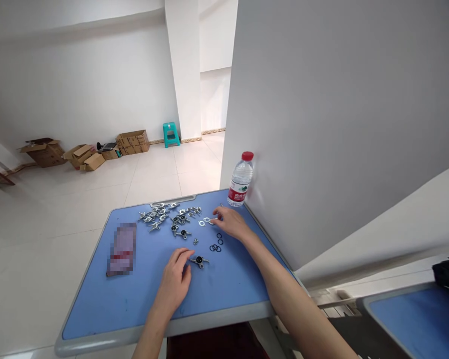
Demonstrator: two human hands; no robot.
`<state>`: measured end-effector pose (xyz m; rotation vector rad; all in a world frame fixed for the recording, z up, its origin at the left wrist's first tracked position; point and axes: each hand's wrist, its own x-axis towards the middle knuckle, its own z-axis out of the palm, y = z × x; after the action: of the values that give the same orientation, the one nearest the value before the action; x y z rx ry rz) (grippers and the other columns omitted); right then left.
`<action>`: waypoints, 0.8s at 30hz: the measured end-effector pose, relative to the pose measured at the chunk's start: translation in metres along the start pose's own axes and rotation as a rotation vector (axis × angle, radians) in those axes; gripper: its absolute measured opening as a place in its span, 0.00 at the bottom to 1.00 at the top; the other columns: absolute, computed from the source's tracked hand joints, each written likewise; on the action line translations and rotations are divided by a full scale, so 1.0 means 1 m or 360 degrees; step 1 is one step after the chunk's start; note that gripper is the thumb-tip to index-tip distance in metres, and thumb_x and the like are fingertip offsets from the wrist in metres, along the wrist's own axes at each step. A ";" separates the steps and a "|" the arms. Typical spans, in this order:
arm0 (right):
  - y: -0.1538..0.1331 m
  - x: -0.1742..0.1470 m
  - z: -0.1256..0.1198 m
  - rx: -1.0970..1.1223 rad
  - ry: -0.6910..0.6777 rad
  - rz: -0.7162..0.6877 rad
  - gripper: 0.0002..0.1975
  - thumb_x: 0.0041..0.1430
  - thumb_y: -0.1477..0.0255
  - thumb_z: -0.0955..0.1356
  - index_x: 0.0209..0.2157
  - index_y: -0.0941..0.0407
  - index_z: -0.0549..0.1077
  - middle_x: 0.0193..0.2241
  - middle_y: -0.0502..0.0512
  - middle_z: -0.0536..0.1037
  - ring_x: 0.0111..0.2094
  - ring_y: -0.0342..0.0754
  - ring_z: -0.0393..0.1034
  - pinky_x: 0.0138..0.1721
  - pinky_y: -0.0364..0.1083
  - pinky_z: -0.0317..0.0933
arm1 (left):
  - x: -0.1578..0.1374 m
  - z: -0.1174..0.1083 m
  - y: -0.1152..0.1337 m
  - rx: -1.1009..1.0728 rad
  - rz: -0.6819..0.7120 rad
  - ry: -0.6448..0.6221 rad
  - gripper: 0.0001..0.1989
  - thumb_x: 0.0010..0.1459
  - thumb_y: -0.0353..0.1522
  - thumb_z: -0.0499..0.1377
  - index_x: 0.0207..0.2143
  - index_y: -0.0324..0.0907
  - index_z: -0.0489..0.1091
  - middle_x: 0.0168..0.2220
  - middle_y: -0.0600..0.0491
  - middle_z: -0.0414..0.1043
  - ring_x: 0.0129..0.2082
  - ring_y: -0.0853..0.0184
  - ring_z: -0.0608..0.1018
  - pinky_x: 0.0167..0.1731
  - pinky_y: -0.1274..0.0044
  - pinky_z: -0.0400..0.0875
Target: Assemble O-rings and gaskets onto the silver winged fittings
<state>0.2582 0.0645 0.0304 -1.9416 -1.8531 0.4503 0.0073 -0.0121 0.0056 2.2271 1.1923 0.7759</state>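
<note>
My left hand [176, 276] rests low over the blue table with curved fingers apart. Its fingertips are beside, perhaps touching, the left end of a small metal fitting [199, 260] with a round black face. Farther off, my right hand [230, 223] is over the flat metal gaskets [202, 224], thumb and forefinger apart at the edge of one. Whether it touches that gasket I cannot tell. Several black rubber rings [220, 242] lie just below my right hand. A little cluster of tiny metal parts [195, 241] sits between both hands.
More metal fittings [160, 213] are heaped near the table's [93, 309] far edge. A blurred purple packet [122, 249] lies on the left. A red-capped water bottle [241, 182] stands at the far right against the grey wall [340, 124]. Cardboard boxes [132, 143] and a teal stool [171, 134] are beyond.
</note>
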 end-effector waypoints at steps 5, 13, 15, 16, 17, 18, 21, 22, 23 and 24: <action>-0.003 0.000 0.005 -0.0068 -0.0059 -0.0002 0.07 0.60 0.71 0.69 0.40 0.56 0.75 0.39 0.55 0.77 0.37 0.47 0.71 0.32 0.42 0.54 | 0.000 0.000 0.000 0.0006 -0.0013 0.0010 0.20 0.62 0.25 0.47 0.52 0.47 0.67 0.51 0.48 0.69 0.48 0.63 0.76 0.44 0.71 0.76; -0.010 -0.004 -0.003 -0.0175 -0.0090 0.0030 0.05 0.60 0.72 0.69 0.38 0.57 0.76 0.38 0.57 0.78 0.37 0.49 0.71 0.30 0.43 0.53 | 0.001 -0.001 0.002 0.0025 -0.0025 0.0045 0.17 0.62 0.26 0.47 0.49 0.46 0.70 0.49 0.48 0.71 0.46 0.61 0.77 0.43 0.69 0.77; -0.012 -0.005 -0.004 -0.0203 -0.0095 0.0035 0.05 0.60 0.72 0.69 0.37 0.57 0.76 0.38 0.57 0.78 0.37 0.49 0.72 0.30 0.43 0.53 | 0.001 -0.001 0.002 0.0032 -0.0029 0.0039 0.17 0.63 0.27 0.47 0.48 0.45 0.70 0.49 0.47 0.70 0.46 0.61 0.77 0.44 0.68 0.76; -0.012 -0.006 -0.005 -0.0216 -0.0097 0.0035 0.04 0.60 0.72 0.69 0.37 0.57 0.76 0.38 0.58 0.78 0.37 0.50 0.72 0.31 0.44 0.54 | 0.001 -0.001 0.002 0.0036 -0.0029 0.0040 0.17 0.63 0.27 0.47 0.48 0.45 0.70 0.48 0.47 0.70 0.46 0.61 0.77 0.44 0.68 0.76; -0.013 -0.006 -0.005 -0.0229 -0.0100 0.0035 0.05 0.60 0.72 0.69 0.37 0.57 0.76 0.38 0.58 0.78 0.37 0.50 0.72 0.31 0.44 0.54 | 0.001 -0.001 0.002 0.0041 -0.0029 0.0042 0.17 0.63 0.27 0.47 0.48 0.45 0.70 0.48 0.47 0.70 0.46 0.61 0.76 0.44 0.68 0.76; -0.014 -0.007 -0.006 -0.0241 -0.0102 0.0036 0.05 0.60 0.72 0.69 0.38 0.57 0.76 0.38 0.58 0.78 0.37 0.50 0.72 0.31 0.44 0.54 | 0.001 -0.002 0.002 0.0044 -0.0027 0.0046 0.17 0.63 0.27 0.46 0.48 0.46 0.70 0.48 0.47 0.70 0.46 0.61 0.76 0.44 0.68 0.76; -0.015 -0.008 -0.007 -0.0275 -0.0108 0.0041 0.06 0.61 0.73 0.69 0.40 0.56 0.75 0.39 0.59 0.78 0.38 0.52 0.73 0.32 0.44 0.55 | 0.002 -0.002 0.003 0.0045 -0.0025 0.0052 0.17 0.63 0.27 0.47 0.48 0.46 0.70 0.48 0.48 0.70 0.45 0.61 0.76 0.43 0.69 0.76; -0.015 -0.009 -0.008 -0.0287 -0.0111 0.0042 0.06 0.61 0.73 0.69 0.40 0.56 0.75 0.40 0.59 0.78 0.39 0.52 0.73 0.32 0.44 0.55 | 0.002 -0.002 0.003 0.0044 -0.0023 0.0053 0.16 0.63 0.27 0.47 0.47 0.46 0.71 0.48 0.48 0.70 0.45 0.62 0.76 0.43 0.69 0.76; -0.015 -0.009 -0.008 -0.0298 -0.0114 0.0042 0.06 0.61 0.73 0.69 0.40 0.56 0.76 0.40 0.59 0.78 0.39 0.52 0.73 0.32 0.44 0.55 | 0.002 -0.003 0.003 0.0043 -0.0018 0.0054 0.16 0.63 0.27 0.47 0.47 0.46 0.71 0.47 0.48 0.70 0.45 0.62 0.76 0.43 0.69 0.76; -0.016 -0.009 -0.008 -0.0311 -0.0118 0.0040 0.06 0.61 0.73 0.69 0.40 0.56 0.76 0.41 0.59 0.78 0.40 0.52 0.73 0.32 0.44 0.55 | 0.002 -0.003 0.003 0.0044 -0.0012 0.0055 0.16 0.63 0.27 0.47 0.47 0.45 0.71 0.47 0.48 0.70 0.45 0.62 0.76 0.44 0.69 0.75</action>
<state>0.2485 0.0553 0.0450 -2.1028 -1.9865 0.3656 0.0084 -0.0118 0.0102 2.2386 1.2348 0.8027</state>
